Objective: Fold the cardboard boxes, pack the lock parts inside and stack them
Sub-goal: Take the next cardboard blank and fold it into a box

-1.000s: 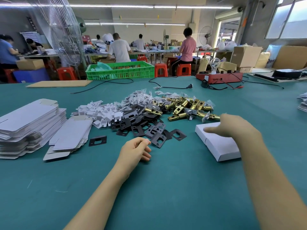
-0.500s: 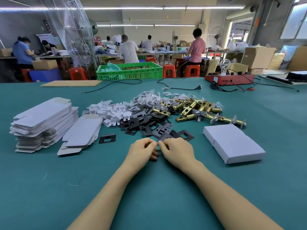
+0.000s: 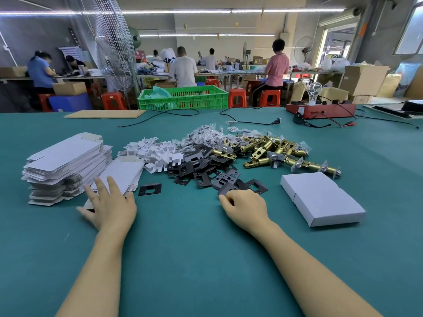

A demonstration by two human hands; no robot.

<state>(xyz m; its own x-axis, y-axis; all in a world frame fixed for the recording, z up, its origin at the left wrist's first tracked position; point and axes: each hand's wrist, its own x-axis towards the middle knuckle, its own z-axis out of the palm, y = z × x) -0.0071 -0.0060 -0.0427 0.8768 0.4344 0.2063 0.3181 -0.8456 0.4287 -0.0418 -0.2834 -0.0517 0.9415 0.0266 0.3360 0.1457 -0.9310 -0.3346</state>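
Flat box blanks (image 3: 119,177) under spread left hand (image 3: 109,207); right hand (image 3: 245,205) pinching black plate (image 3: 226,188).

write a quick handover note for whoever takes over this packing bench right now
Left hand: open, fingers spread on the smaller pile of flat box blanks.
Right hand: fingers curled on a dark strike plate at the near edge of the plate pile.
Brass latches and white plastic inserts lie heaped behind.
Done: one closed white box at right.
Left: fold the blanks, pack, stack.
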